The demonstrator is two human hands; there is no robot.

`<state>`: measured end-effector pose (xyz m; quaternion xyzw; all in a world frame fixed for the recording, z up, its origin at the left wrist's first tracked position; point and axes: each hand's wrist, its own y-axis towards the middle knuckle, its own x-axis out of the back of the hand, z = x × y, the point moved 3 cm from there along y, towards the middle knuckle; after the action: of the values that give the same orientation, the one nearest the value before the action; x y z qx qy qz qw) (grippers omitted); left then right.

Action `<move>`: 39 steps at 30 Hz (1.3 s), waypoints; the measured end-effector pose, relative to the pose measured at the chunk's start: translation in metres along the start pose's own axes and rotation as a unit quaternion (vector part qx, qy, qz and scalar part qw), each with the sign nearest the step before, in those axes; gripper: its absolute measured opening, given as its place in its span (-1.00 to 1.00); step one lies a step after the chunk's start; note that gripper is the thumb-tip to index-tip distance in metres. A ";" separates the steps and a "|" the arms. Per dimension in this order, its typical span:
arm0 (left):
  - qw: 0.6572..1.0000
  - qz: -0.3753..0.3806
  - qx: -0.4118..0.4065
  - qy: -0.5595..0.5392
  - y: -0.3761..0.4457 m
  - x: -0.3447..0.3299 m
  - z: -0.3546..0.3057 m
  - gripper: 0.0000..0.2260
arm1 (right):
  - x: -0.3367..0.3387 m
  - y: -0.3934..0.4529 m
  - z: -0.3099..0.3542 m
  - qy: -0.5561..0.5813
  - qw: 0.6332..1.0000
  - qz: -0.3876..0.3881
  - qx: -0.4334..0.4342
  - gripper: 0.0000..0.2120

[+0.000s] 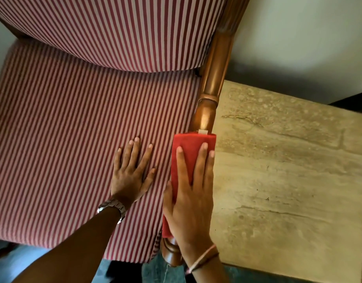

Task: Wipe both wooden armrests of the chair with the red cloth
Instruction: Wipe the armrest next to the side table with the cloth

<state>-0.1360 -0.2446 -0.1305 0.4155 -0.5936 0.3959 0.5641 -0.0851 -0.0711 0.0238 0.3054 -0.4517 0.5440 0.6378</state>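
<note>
The chair's right wooden armrest [213, 78] runs from the backrest down toward me, polished brown. A folded red cloth [188, 152] lies over its near half. My right hand [192, 197] presses flat on the cloth, fingers stretched along the armrest. My left hand [131, 172] rests flat, fingers spread, on the red-and-white striped seat cushion [63, 139] just left of the cloth, holding nothing. A metal watch is on my left wrist. The chair's other armrest is out of view.
The striped backrest [114, 27] fills the top of the view. A beige stone-topped side table [288, 170] stands close against the armrest on the right. A pale wall [308, 37] is behind it. Dark floor shows at the bottom edge.
</note>
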 end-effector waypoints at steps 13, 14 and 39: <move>0.999 0.011 0.003 -0.035 0.004 0.009 -0.002 -0.37 | 0.009 0.010 0.006 0.036 0.999 0.003 -0.026 -0.21; 0.999 0.005 0.006 -0.037 0.000 0.008 -0.004 -0.37 | 0.008 -0.006 0.005 0.030 0.999 0.009 -0.022 -0.19; 0.997 0.039 -0.024 -0.066 0.006 0.007 -0.001 -0.36 | 0.007 0.022 0.008 0.029 0.998 -0.027 -0.057 -0.07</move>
<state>-0.1411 -0.2421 -0.1231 0.4034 -0.6549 0.3750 0.5173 -0.1083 -0.0699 0.0312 0.2643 -0.4547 0.5085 0.6818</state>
